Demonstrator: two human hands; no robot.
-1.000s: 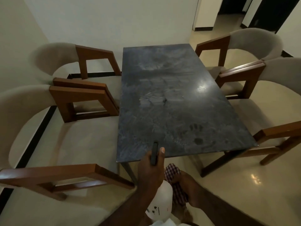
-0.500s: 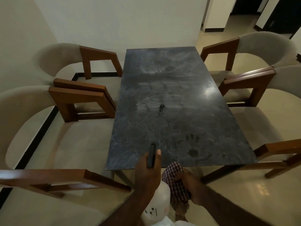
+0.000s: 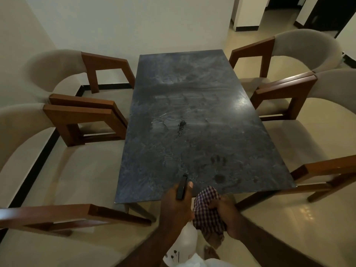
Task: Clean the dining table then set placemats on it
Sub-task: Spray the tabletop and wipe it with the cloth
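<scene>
A dark stone dining table (image 3: 192,116) fills the middle of the view, its top smeared with dust, hand prints and a dark speckled patch near the centre. My left hand (image 3: 176,204) grips a white spray bottle (image 3: 185,242) by its black nozzle head, which points over the table's near edge. Just to its right, my right hand (image 3: 228,218) holds a bunched checked cloth (image 3: 207,207) below the near edge of the table.
Two upholstered chairs with wooden arms (image 3: 81,120) stand along the table's left side and two more (image 3: 300,87) along the right. A white wall closes the far end. A doorway (image 3: 323,12) opens at the far right. Tiled floor (image 3: 289,218) lies around.
The view has shifted so the table sits more centred and nearer. Both hands keep their hold on the bottle and the cloth, close to the near edge.
</scene>
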